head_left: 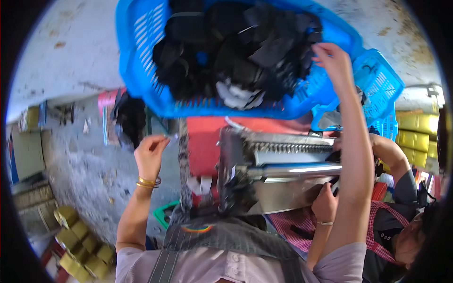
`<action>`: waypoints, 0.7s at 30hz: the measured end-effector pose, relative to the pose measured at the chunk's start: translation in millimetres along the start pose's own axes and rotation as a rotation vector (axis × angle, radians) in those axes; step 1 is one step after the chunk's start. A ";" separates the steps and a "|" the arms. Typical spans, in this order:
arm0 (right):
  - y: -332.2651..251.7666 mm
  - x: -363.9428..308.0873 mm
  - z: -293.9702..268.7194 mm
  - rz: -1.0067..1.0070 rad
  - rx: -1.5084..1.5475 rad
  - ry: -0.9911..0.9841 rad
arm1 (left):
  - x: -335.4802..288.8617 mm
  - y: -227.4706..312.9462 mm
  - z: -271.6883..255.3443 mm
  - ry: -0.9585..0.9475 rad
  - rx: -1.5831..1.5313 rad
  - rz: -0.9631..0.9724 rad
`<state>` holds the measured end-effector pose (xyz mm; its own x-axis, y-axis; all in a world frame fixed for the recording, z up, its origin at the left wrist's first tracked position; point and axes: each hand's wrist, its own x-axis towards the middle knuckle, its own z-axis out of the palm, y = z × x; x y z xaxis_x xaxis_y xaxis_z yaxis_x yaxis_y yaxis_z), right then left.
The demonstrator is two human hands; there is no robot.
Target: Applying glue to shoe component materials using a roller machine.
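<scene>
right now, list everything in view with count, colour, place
large basket: one, blue, top centre
assorted pieces: many, mostly black, in it
smaller baskets: at least two, blue, right
machine: one, silver and black, centre
tabletop: one, red, around machine
bundle: one, black, left of tabletop
container: one, green, lower centre-left
packages: many, gold, lower left, right
co-worker: one, dark-sleeved, right
wearer's apron: one, dark, lower centre
left hand: one, bare, left of tabletop
right hand: one, bare, at large basket's right end
</scene>
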<state>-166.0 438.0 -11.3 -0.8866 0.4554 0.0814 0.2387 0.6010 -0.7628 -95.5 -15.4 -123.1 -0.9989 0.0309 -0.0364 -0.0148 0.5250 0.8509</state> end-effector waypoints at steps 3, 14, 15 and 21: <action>-26.7 -46.2 -37.0 -0.027 -0.029 -0.069 | -102.3 -86.9 -38.2 0.011 0.152 -0.241; -143.8 -327.7 -20.6 -0.253 -0.580 -0.224 | -133.6 -61.2 40.9 -0.595 0.441 0.328; -129.9 -365.2 -3.3 -0.156 -0.294 -0.201 | -131.8 -56.1 44.3 -0.766 0.599 0.200; -54.9 -483.8 118.7 0.253 0.047 -0.468 | -144.7 -78.4 25.9 -0.904 0.028 -0.145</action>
<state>202.8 106.6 -84.9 -0.8883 0.2340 -0.3952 0.4592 0.4758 -0.7502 51.4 -39.0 -198.2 -0.5709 0.6111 -0.5484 -0.1244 0.5958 0.7934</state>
